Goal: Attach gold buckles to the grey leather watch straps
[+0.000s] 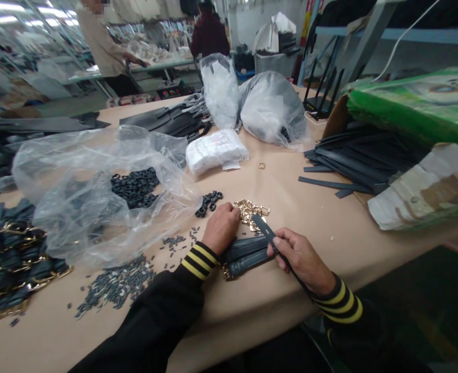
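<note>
My right hand (300,258) is closed on a dark strap (264,228), whose slotted end points up and to the left. Just left of a small pile of gold buckles (248,211), my left hand (223,226) has its fingers curled at the pile's edge; whether they hold anything is too small to tell. Below both hands lie dark straps (248,256) with a gold buckle at their left end.
Clear plastic (69,212) surrounds black rings (135,187). Small dark pieces (116,282) are scattered at front left, beside buckled straps (9,259). A box of straps (360,155) stands right. Two people are in the background.
</note>
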Demonstrator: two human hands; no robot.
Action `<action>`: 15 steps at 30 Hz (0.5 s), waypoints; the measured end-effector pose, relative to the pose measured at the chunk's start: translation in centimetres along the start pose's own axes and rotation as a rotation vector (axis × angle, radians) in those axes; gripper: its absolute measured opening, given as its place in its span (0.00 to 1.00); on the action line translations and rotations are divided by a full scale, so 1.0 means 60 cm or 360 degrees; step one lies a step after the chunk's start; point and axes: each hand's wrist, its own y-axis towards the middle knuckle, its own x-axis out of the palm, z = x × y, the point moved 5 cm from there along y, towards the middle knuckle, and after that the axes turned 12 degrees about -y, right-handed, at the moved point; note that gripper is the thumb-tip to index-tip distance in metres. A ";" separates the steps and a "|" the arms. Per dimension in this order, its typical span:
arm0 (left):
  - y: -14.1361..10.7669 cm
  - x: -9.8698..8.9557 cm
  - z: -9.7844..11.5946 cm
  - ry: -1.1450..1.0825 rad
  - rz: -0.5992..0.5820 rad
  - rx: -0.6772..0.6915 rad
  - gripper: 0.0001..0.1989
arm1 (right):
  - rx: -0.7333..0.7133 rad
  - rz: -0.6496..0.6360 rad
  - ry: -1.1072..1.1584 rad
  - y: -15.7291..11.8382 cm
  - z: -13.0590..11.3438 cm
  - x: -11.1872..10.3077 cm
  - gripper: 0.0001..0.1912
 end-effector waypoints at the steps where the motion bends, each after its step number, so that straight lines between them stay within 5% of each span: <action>1: 0.002 0.001 -0.002 0.0005 -0.0005 -0.0002 0.09 | 0.0005 -0.0004 -0.0001 0.001 0.000 0.000 0.11; 9: 0.024 -0.021 -0.042 -0.0083 -0.0026 -0.0143 0.04 | -0.0017 -0.0049 0.0055 -0.001 -0.011 0.006 0.10; 15: 0.000 -0.054 -0.074 -0.0103 0.0168 -0.0320 0.07 | -0.0061 -0.0046 0.0066 -0.006 -0.015 0.008 0.10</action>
